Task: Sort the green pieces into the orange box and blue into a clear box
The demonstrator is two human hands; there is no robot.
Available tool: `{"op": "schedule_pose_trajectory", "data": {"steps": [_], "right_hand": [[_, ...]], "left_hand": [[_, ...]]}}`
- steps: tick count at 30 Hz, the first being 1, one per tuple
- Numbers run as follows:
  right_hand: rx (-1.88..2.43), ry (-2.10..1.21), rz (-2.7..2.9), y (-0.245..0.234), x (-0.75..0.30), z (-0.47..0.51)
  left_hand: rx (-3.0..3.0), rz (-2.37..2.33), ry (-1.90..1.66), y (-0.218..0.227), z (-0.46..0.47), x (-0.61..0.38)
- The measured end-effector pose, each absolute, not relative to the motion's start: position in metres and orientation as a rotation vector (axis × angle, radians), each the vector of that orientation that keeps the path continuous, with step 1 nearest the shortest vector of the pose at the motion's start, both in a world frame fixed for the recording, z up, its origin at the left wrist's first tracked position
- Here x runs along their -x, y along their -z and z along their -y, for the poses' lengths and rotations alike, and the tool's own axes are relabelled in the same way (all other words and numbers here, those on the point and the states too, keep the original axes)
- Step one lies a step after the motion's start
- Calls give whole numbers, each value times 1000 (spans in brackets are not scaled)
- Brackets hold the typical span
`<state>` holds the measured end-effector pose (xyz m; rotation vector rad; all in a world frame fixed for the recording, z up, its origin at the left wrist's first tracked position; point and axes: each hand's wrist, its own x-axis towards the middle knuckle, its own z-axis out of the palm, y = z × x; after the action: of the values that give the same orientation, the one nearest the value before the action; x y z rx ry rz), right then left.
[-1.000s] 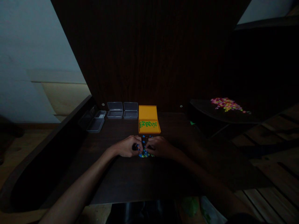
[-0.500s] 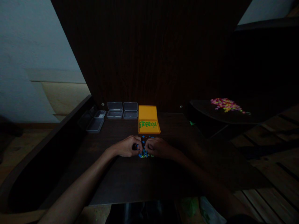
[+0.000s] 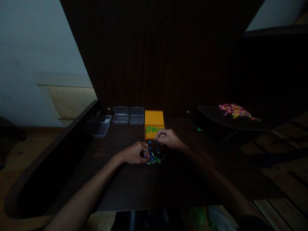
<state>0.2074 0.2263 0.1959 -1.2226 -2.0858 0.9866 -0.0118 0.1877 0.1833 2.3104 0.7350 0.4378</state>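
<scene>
A small heap of blue and green beads (image 3: 155, 155) lies on the dark wooden table (image 3: 134, 186). My left hand (image 3: 134, 153) rests at the heap's left edge, fingers curled in a pinch on something too small to make out. My right hand (image 3: 168, 138) hovers at the front right corner of an open orange box (image 3: 154, 123) that holds green beads. Its fingers are pinched together, and what they hold is too small to see.
Two clear plastic boxes (image 3: 128, 115) stand open left of the orange box, and more clear boxes (image 3: 101, 126) lie by the table's left rim. A pile of pink and yellow beads (image 3: 234, 109) sits on a dark raised surface at the right. A dark wood panel rises behind the table.
My right hand has lifted off the heap and moved up to the orange box. The left hand has stayed at the heap. The view has shifted slightly.
</scene>
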Motion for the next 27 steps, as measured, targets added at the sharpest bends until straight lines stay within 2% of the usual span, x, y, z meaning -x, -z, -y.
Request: {"op": "schedule_pose_trajectory", "data": {"steps": [4,9,15,21,27], "right_hand": [[1182,-898,2133,-195,-200,-246],[1216,-524,2355,-195,-189,-268],[1345,-232,2577,-190,-182,-274],[1437,-117,2648,-192,-178,-272],[1324,-34,2659,-196,-179,-272]], "left_hand": [[-2309,-728,-453,-184,-188,12],[-2275,-782,-495,-188,-187,13],[-2209,-849,-558,-193,-187,14],[-2099,-900,-701,-189,-191,15],[-2008,-973,-851,-186,-198,18]]}}
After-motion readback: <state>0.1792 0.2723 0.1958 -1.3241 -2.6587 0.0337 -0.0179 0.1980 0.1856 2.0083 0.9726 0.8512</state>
